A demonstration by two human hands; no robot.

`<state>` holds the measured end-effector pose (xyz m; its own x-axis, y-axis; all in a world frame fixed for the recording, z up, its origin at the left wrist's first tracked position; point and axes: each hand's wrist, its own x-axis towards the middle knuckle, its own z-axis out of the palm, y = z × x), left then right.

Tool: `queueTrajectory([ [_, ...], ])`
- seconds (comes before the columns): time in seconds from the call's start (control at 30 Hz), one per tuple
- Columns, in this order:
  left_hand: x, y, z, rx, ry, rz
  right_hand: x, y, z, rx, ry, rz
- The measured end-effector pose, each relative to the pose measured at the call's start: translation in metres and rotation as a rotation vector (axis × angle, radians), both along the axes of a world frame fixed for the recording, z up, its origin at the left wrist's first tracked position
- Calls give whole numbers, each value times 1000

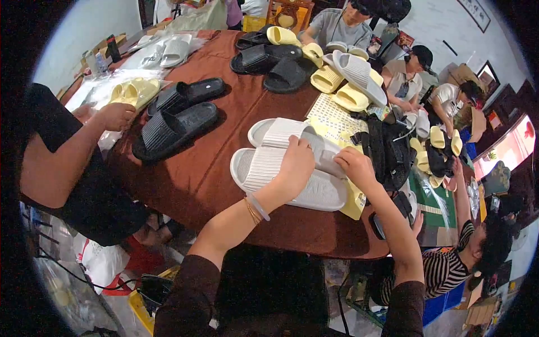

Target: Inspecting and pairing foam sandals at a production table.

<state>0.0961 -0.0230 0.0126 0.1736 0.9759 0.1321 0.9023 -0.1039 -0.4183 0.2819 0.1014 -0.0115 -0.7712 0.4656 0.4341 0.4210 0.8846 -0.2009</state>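
A pair of light grey slides with ribbed straps lies side by side before me on the table. My left hand, with bracelets at its wrist, reaches over the near slide. Its curled fingers grip the far slide just behind the strap. At that slide's heel, my right hand has its fingers pinched together; whatever is between them is too small to make out. Partly under the pair lies a yellow sheet with rows of small labels.
Black slides lie at the left, near a co-worker's hand by yellow slides. Yellow, grey and black slides are heaped at the back. A black bag stands right of the sheet. Several people work around the brown-covered table.
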Motion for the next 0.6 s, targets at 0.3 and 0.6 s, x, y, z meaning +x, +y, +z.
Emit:
queueTrajectory([
  [0.3, 1, -1, 3, -2, -5, 2, -6, 6, -7, 142, -108, -31],
  [0.6, -2, 3, -2, 22, -25, -2, -11, 6, -2, 67, -192, -77],
])
